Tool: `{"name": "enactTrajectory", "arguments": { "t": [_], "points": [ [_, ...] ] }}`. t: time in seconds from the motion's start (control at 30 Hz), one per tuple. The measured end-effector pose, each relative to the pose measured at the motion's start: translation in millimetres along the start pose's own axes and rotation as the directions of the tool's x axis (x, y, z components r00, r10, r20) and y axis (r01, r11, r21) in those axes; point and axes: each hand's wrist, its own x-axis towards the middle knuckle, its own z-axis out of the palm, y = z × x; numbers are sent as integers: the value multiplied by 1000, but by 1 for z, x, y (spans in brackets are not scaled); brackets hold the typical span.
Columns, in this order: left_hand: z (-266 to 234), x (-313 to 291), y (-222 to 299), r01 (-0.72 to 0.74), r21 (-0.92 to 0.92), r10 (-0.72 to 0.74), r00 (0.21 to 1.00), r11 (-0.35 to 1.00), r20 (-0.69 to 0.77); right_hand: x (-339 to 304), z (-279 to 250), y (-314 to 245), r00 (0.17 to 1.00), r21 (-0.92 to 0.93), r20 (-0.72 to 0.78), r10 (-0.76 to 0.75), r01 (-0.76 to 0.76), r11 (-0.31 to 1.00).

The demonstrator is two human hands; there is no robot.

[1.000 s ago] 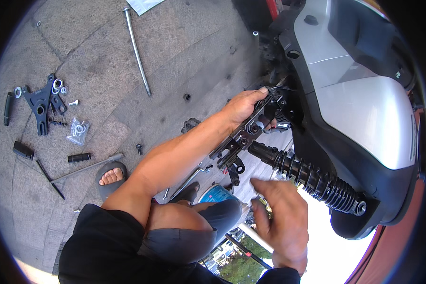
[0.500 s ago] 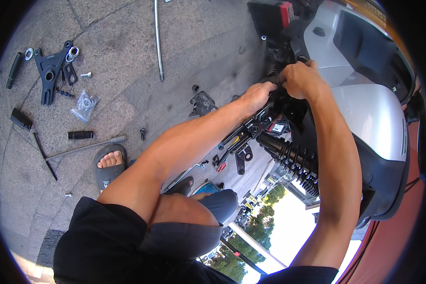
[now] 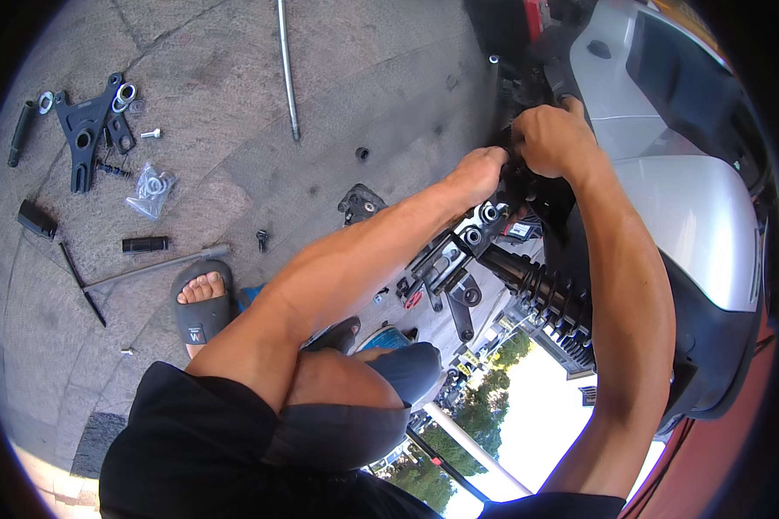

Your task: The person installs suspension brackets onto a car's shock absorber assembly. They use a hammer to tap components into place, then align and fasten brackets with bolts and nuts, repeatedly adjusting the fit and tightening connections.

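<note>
Crouching beside the silver scooter [image 3: 710, 216], the person works both hands into the dark frame just above the black coil shock absorber [image 3: 541, 290]. Left hand [image 3: 480, 170] is curled shut around a black bracket [image 3: 459, 251] near the shock's upper end; right hand [image 3: 556, 138] is clenched on a dark part right beside it, the two nearly touching. Scattered on the pavement well apart lie a long metal rod [image 3: 286, 69], a black plate [image 3: 85, 130] and a bag of washers [image 3: 151, 189].
</note>
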Motion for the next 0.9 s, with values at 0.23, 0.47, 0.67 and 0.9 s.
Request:
{"name": "enactTrajectory", "arguments": {
  "t": [0.23,0.47,0.67,0.9],
  "points": [
    [-14,15,-3,-103,114,93,991,988,95,2,-6,8,997,77,71,-31,25,997],
    [-30,26,15,288,1,-276,917,958,287,4,-13,9,985,15,160,-67,66,998],
    [-7,12,17,242,-11,-242,970,970,19,2,-4,11,993,43,61,-96,94,995],
    [-1,11,10,196,-11,-196,975,981,-100,-1,-3,7,997,25,48,-67,66,998]
  ]
}}
